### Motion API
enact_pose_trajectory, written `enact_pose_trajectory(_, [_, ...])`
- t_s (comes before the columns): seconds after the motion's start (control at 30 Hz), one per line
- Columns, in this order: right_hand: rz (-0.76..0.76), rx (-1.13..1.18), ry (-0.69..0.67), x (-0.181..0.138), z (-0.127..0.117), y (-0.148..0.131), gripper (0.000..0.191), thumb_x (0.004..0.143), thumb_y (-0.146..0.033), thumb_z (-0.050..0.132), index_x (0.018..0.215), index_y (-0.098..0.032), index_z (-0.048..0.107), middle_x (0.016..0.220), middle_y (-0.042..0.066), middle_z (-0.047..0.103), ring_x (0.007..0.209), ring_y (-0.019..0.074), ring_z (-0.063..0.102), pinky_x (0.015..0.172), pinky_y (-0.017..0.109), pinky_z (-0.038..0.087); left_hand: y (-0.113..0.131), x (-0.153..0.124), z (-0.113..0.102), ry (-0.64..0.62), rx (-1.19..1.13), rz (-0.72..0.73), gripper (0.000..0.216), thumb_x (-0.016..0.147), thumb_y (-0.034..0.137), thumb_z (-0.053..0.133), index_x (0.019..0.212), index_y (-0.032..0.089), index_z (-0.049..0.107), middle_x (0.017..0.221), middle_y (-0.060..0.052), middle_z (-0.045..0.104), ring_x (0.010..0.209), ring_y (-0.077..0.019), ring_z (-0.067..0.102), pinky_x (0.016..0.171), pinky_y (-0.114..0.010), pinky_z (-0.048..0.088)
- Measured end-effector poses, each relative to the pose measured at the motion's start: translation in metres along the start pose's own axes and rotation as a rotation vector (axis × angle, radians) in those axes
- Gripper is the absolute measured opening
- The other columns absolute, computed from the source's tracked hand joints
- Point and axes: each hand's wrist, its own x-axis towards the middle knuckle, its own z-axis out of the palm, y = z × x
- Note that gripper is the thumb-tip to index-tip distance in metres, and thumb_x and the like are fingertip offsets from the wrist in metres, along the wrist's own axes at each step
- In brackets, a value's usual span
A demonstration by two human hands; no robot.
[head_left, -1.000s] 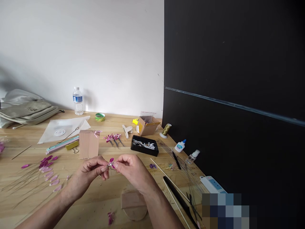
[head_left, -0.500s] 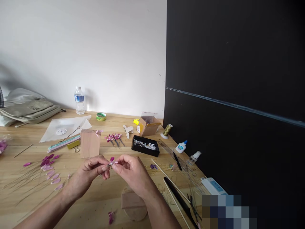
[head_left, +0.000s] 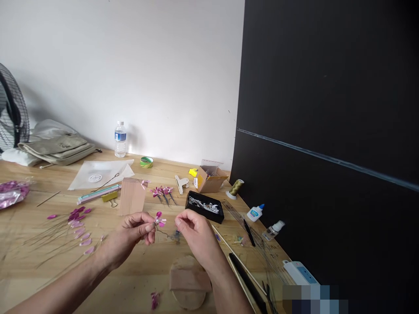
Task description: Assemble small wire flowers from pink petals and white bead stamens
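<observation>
My left hand [head_left: 140,226] pinches a small pink-and-magenta artificial flower [head_left: 159,219] between thumb and fingertips. To its right, my right hand [head_left: 193,231] is apart from the flower, thumb and forefinger pressed together; whether anything thin is between them I cannot make out. Below the gap between the hands runs a thin dark strand [head_left: 163,233]. Finished-looking pink flowers on dark stems [head_left: 163,192] lie beyond my hands. Loose wired petals [head_left: 78,224] are spread to the left. Under my right forearm is a round wooden piece with a block [head_left: 188,281].
A wooden block [head_left: 132,196] stands behind my left hand. Farther back are a black tray [head_left: 204,207], a cardboard box [head_left: 211,179] and a water bottle [head_left: 120,139]. Along the right lie a thread spool [head_left: 236,189], a glue bottle [head_left: 255,213], a spray bottle [head_left: 273,230] and sticks.
My right hand has moved right, away from the flower, which my left hand still holds. The view has turned slightly left, bringing a fan into sight.
</observation>
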Motion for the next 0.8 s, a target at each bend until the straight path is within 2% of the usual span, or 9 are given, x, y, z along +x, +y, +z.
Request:
enact_pose_trajectory(0.17, [-0.163, -0.133, 0.042, 0.013, -0.003, -0.023, 0.011, 0.073, -0.022, 0.047, 0.063, -0.018, 0.053, 0.056, -0.002, 0.048, 0.052, 0.0116, 0.042, 0.050, 0.023, 0.032, -0.014, -0.018, 0.005, 0.057, -0.052, -0.120, 0.019, 0.063, 0.031, 0.071, 0.063, 0.013, 0.063, 0.049, 0.001, 0.059, 0.047, -0.0097, 0.051, 0.051, -0.022, 0.039])
enact_pose_trajectory(0.27, [-0.306, -0.210, -0.089, 0.027, 0.012, -0.044, 0.011, 0.071, -0.017, 0.049, 0.064, -0.019, 0.056, 0.060, -0.002, 0.053, 0.054, 0.0119, 0.045, 0.052, 0.024, 0.034, -0.028, -0.028, 0.007, 0.105, -0.100, -0.202, 0.025, 0.057, 0.036, 0.073, 0.058, 0.013, 0.061, 0.044, 0.002, 0.057, 0.043, -0.0098, 0.051, 0.048, -0.023, 0.038])
enact_pose_trajectory(0.37, [-0.410, -0.303, -0.311, 0.041, 0.041, -0.062, 0.016, 0.069, -0.011, 0.050, 0.061, -0.020, 0.060, 0.063, -0.002, 0.058, 0.058, 0.0122, 0.049, 0.057, 0.025, 0.035, -0.042, -0.032, 0.004, 0.157, -0.139, -0.222, 0.029, 0.053, 0.037, 0.074, 0.055, 0.013, 0.059, 0.044, 0.001, 0.056, 0.042, -0.0100, 0.051, 0.046, -0.023, 0.037])
enact_pose_trajectory(0.53, [-0.391, -0.445, -0.619, 0.068, 0.102, -0.073, 0.017, 0.068, -0.010, 0.052, 0.065, -0.020, 0.066, 0.065, 0.000, 0.063, 0.064, 0.0137, 0.054, 0.056, 0.024, 0.036, -0.060, -0.033, -0.003, 0.185, -0.194, -0.235, 0.035, 0.050, 0.043, 0.074, 0.053, 0.014, 0.056, 0.041, 0.002, 0.054, 0.037, -0.0090, 0.048, 0.043, -0.022, 0.035])
enact_pose_trajectory(0.63, [-0.399, -0.497, -0.708, 0.085, 0.136, -0.072, 0.017, 0.062, -0.006, 0.055, 0.060, -0.019, 0.066, 0.059, 0.000, 0.061, 0.059, 0.0132, 0.052, 0.052, 0.023, 0.034, -0.067, -0.034, -0.004, 0.181, -0.237, -0.231, 0.035, 0.049, 0.045, 0.074, 0.055, 0.014, 0.056, 0.041, 0.003, 0.054, 0.037, -0.0084, 0.047, 0.042, -0.022, 0.034])
enact_pose_trajectory(0.8, [-0.437, -0.523, -0.739, 0.106, 0.189, -0.074, 0.020, 0.060, -0.002, 0.055, 0.058, -0.019, 0.066, 0.059, -0.001, 0.063, 0.062, 0.0131, 0.055, 0.054, 0.022, 0.036, -0.080, -0.026, -0.005, 0.118, -0.322, -0.237, 0.040, 0.041, 0.048, 0.076, 0.050, 0.016, 0.055, 0.040, 0.003, 0.052, 0.035, -0.0097, 0.049, 0.041, -0.024, 0.034])
